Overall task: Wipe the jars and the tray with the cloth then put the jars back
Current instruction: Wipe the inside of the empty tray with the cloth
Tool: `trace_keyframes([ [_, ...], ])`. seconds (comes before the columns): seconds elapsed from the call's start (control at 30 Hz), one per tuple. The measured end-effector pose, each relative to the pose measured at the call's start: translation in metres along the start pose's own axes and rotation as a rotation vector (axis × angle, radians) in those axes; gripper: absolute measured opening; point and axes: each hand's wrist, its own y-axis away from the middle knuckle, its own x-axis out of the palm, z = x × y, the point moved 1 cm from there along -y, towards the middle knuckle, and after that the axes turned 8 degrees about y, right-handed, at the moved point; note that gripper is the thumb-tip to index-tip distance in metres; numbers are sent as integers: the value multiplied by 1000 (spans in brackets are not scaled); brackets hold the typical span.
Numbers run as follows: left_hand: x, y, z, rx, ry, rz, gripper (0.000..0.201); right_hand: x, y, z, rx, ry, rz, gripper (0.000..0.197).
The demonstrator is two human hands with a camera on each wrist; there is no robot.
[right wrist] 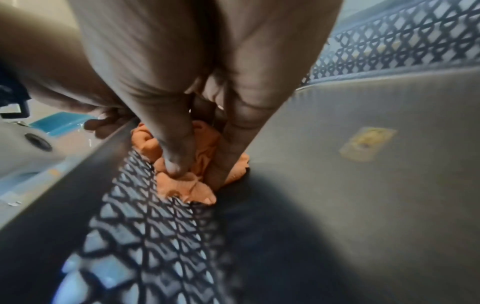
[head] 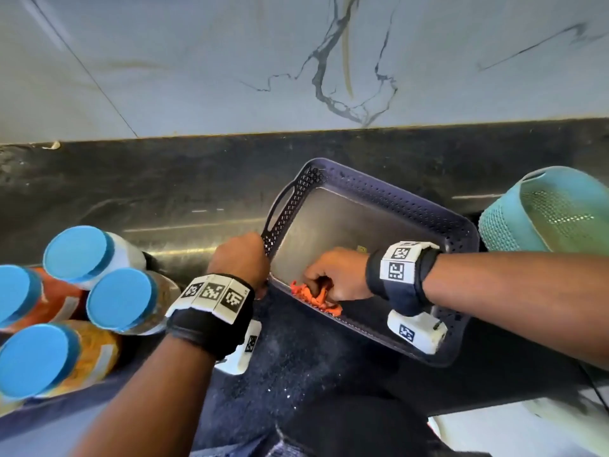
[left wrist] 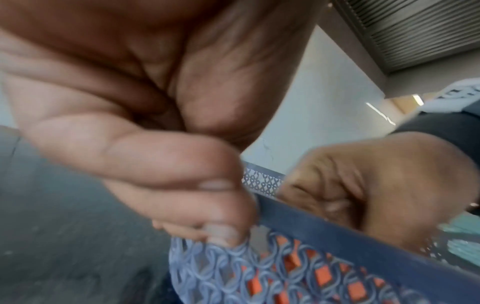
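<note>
blue-lidded jars: 4, near left | navy perforated tray: 1 | orange cloth: 1 | teal basket: 1, right

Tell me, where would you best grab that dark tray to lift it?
Probably by the cut-out handle slot in the tray's short far-left wall, coming from outside that end. The slot is open for fingers to hook through, and the left hand already grips the rim at the near-left corner.

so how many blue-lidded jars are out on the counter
4, all clustered at the left of the head view, outside the tray: one at the back, one in the middle, one at the far left edge, one nearest. More may sit out of frame.
</note>
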Motion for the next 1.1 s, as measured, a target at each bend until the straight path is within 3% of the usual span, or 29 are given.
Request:
trace_keyframes([
  [0.13, 0, -8, 5, -49, 90, 9, 9, 19, 45, -19, 24, -23, 266, 39],
  [0.23, -1, -7, 3, -45, 90, -31, 7, 27, 60, -23, 64, 62, 359, 30],
  [0.3, -2, -8, 2, -35, 66, -68, 7, 22, 51, -16, 66, 10, 299, 28],
  [0.43, -1, -7, -4, -35, 26, -58, 7, -7, 0, 12, 94, -80, -98, 22],
  [0.5, -4, -6, -7, -51, 16, -47, 9, -15, -21, 23, 90, -155, -204, 22],
  [0.57, -11, -10, -8, -48, -2, -45, 5, -16, -26, 28, 98, -177, -209, 25],
  [0.67, -25, -23, -10, -40, -31, -48, 27, -7, -6, 22, 140, -222, -167, 29],
  [0.77, -41, -38, -13, -29, -46, -40, 15, 11, 29, 6, 134, -280, -46, 37],
  [0.83, -49, -49, -11, -20, -67, -45, 5, 25, 51, 1, 95, -188, 120, 26],
  [0.9, -53, -60, -7, -9, -63, -65, 4, 35, 64, 2, 51, -70, 195, 18],
  [1.1, -49, -69, 1, -23, 195, -210, 28, 20, 43, 6, 40, -85, -13, 23],
])
